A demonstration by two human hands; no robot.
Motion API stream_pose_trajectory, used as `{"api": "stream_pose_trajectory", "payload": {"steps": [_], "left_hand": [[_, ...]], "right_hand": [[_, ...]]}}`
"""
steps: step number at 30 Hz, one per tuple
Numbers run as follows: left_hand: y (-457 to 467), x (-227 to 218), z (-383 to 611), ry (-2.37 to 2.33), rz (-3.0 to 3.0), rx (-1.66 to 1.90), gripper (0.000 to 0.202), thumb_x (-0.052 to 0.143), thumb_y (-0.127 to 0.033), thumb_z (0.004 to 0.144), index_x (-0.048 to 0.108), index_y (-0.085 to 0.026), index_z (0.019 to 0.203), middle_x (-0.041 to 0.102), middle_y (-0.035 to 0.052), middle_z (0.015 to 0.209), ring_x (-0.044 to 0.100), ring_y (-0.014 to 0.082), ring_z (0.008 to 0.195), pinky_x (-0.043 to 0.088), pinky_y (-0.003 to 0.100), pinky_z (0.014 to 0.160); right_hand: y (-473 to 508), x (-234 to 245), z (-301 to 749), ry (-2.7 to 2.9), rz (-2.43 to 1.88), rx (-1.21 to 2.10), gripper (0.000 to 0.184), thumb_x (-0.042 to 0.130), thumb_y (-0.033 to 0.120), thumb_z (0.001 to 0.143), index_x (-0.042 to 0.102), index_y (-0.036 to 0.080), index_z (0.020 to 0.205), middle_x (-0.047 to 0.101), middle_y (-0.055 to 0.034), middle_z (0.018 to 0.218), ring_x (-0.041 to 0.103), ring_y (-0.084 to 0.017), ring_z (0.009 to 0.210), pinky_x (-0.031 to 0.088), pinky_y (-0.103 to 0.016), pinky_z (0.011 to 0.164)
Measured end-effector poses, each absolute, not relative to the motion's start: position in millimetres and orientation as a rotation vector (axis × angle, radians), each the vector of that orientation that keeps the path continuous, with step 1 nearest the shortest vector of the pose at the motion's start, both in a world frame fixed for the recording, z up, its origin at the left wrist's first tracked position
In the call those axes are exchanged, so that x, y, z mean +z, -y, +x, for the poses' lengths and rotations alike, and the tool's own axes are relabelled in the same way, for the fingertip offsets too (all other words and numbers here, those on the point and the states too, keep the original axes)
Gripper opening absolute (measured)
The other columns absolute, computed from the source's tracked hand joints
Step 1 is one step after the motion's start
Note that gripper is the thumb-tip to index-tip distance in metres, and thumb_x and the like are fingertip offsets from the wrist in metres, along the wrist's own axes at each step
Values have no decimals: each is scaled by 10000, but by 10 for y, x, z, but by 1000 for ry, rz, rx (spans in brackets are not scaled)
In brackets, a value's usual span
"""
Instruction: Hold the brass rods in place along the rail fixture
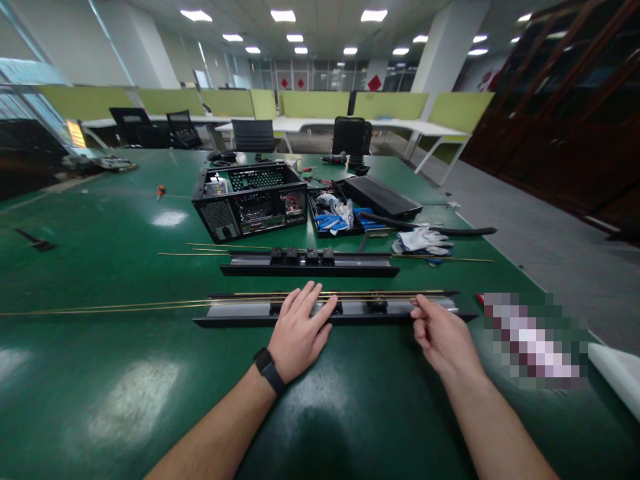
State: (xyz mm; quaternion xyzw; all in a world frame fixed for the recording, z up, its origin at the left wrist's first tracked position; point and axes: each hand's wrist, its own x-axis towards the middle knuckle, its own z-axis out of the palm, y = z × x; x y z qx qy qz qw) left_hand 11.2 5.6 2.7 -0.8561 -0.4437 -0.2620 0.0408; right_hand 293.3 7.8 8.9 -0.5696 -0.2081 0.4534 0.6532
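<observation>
A long black channel (pixel 360 319) with a grey inner face lies across the green table in front of me. Several thin brass rods (pixel 150 305) run along it and stick out far past its left end. My left hand (pixel 300 330), wearing a dark wristwatch (pixel 269 370), rests over the channel's middle with fingers stretched out across the rods. Beneath its fingers, a black block is partly hidden; another black block (pixel 377 302) sits further right in the channel. Near the right end, my right hand (pixel 440 333) is closed in a pinch on the end of a brass rod.
Behind lies a second black channel (pixel 310 269) with several black blocks and thin rods. Beyond it stand an open black computer case (pixel 250 207), a tray of gloves (pixel 336 213) and a black panel (pixel 383 195). White gloves (pixel 423 240) and a blurred-out item (pixel 530 340) lie right.
</observation>
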Motion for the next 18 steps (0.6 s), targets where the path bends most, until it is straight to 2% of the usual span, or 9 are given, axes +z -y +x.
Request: {"api": "stream_pose_trajectory", "payload": {"steps": [5, 10, 14, 18], "left_hand": [[-54, 47, 119, 1358, -2622, -798, 501, 569, -271, 931, 519, -263, 1430, 430, 122, 1545, 334, 295, 1470, 291, 509, 1191], [-58, 38, 118, 1351, -2619, -811, 507, 575, -272, 928, 514, -262, 1432, 426, 120, 1549, 339, 296, 1467, 294, 510, 1189], [-61, 24, 116, 1339, -2613, -820, 505, 568, -279, 934, 509, -269, 1436, 430, 117, 1546, 341, 295, 1466, 292, 515, 1187], [-61, 18, 117, 1351, -2620, -808, 513, 568, -283, 936, 500, -269, 1444, 427, 115, 1547, 330, 288, 1473, 282, 507, 1194]], "right_hand": [[-125, 97, 3071, 361, -1363, 868, 320, 799, 423, 734, 616, 168, 793, 588, 20, 550, 392, -58, 298, 223, -152, 238], [-64, 91, 2881, 545, -1354, 1065, 417, 843, 463, 673, 633, 139, 831, 662, -46, 626, 389, -56, 289, 187, -157, 237], [-74, 96, 2921, 513, -1338, 1007, 397, 854, 435, 655, 632, 135, 791, 618, -4, 582, 383, -52, 296, 194, -155, 236], [-133, 123, 3077, 360, -1383, 840, 306, 780, 406, 754, 603, 156, 764, 587, 17, 538, 386, -62, 292, 204, -157, 232]]}}
